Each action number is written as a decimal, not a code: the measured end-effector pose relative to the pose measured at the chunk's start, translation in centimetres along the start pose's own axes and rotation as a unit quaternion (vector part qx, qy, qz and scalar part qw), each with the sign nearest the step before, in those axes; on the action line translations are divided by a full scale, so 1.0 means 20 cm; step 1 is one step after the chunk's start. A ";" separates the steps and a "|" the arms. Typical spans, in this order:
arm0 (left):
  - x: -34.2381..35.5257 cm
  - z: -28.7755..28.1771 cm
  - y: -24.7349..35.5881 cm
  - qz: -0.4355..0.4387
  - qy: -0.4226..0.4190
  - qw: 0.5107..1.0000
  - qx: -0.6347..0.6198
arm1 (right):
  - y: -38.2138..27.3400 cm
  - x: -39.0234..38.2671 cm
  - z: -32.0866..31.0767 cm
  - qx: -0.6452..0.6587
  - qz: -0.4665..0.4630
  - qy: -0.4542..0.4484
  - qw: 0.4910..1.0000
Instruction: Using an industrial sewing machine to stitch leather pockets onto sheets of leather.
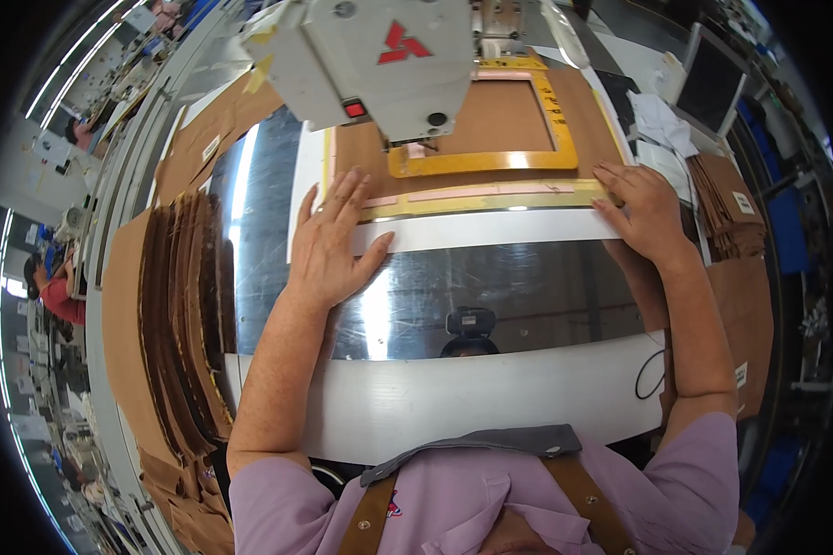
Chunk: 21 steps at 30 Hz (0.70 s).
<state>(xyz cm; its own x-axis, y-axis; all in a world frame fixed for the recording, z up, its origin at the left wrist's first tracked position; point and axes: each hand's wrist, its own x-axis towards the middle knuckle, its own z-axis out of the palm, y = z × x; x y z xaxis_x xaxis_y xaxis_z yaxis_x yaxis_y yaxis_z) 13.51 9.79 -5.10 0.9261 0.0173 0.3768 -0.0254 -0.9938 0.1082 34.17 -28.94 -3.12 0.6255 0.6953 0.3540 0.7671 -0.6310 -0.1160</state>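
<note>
My left hand rests palm down on the left part of a white board, fingers spread near a brown panel bordered by yellow and pink strips. My right hand touches the right end of these strips, its fingers bent and apart. A yellow rectangular frame lies on the brown panel. Above them hangs a pale machine head with a red button, partly hiding the panel. The board lies over a shiny metal plate.
Stacked brown pieces stand at left and right. White cloth and a screen are at back right. A black cable loops near my right forearm. Other people sit at machines along the far left.
</note>
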 end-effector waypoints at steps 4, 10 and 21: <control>0.00 0.02 -0.01 -0.034 -0.037 0.999 -0.014 | 0.03 -0.02 -0.01 -0.063 -0.045 -0.022 0.997; -0.05 0.01 -0.06 -0.049 -0.013 0.998 -0.021 | 0.00 -0.02 0.06 0.009 -0.063 -0.016 0.998; -0.11 0.10 -0.11 -0.028 0.080 0.995 -0.055 | 0.18 -0.09 0.19 -0.057 -0.108 -0.024 0.992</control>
<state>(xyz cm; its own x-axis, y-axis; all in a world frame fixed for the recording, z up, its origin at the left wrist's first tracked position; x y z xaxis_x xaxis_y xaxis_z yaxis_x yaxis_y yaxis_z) 12.33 11.74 -8.05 0.8553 0.0977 0.5088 -0.0252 -0.9731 0.2292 36.30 -31.21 -7.76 0.4559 0.8325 0.3147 0.8648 -0.4980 0.0645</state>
